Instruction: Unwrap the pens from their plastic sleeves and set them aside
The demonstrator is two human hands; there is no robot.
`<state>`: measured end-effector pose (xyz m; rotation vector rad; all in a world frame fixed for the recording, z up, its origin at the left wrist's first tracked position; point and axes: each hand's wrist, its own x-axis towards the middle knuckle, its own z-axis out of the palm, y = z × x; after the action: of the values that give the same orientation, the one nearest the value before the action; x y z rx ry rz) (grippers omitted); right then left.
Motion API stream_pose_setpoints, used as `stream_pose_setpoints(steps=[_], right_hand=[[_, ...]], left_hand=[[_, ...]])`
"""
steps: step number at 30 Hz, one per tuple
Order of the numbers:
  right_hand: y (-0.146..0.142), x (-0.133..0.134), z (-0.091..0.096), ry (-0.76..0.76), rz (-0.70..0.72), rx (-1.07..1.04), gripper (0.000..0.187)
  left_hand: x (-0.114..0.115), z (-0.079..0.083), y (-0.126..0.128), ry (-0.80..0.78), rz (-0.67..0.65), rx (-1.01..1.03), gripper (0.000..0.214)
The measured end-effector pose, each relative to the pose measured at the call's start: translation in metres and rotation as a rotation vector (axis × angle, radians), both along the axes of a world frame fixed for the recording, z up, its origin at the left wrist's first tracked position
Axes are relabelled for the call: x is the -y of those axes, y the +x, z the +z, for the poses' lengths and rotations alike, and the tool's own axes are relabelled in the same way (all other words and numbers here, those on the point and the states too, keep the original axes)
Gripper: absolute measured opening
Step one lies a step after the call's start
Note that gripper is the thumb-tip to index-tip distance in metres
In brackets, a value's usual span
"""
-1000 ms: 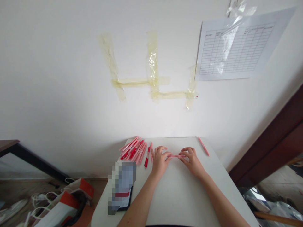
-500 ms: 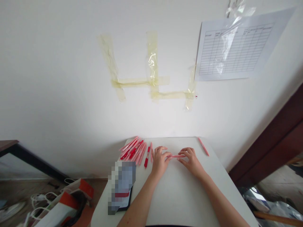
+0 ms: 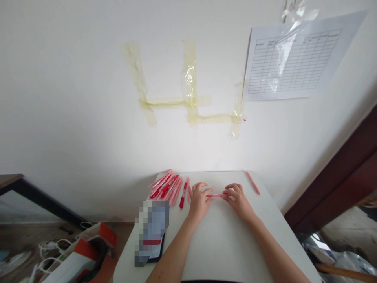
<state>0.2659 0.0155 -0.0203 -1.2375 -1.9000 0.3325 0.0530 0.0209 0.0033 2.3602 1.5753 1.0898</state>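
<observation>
A slim pink pen (image 3: 216, 195) lies level between my two hands, just above the white table. My left hand (image 3: 200, 200) pinches its left end between thumb and fingers. At the other end, the thumb and fingertips of my right hand (image 3: 238, 199) close on the pen. Left of my left hand lie a red pen (image 3: 182, 198) and a pink pen (image 3: 188, 186), side by side. Beyond them is a pile of pink and red pens (image 3: 166, 188). A single pink pen (image 3: 253, 183) rests near the table's far right corner.
The white table (image 3: 224, 243) stands against a wall with yellowed tape (image 3: 169, 103) and a printed sheet (image 3: 291, 63). A phone (image 3: 156, 249), partly blurred out, lies at the table's left. Bags (image 3: 76, 255) stand on the floor at left; dark red furniture (image 3: 332, 184) is at right.
My right thumb and fingertips have drawn together on the right end of the pen, which has shifted slightly left. My left hand has hardly moved.
</observation>
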Motion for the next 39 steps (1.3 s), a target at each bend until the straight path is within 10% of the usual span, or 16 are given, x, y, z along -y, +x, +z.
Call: stream_pose_setpoints(steps=[17, 39], right_hand=[[-0.0046, 0.0019, 0.0019, -0.043, -0.033, 0.063, 0.045], [-0.0039, 0.0008, -0.0016, 0.069, -0.048, 0.052, 0.021]], left_hand=[[-0.0026, 0.0003, -0.0020, 0.123, -0.019, -0.012, 0.018], [0.0022, 0.0056, -0.0004, 0.083, 0.010, 0.011, 0.009]])
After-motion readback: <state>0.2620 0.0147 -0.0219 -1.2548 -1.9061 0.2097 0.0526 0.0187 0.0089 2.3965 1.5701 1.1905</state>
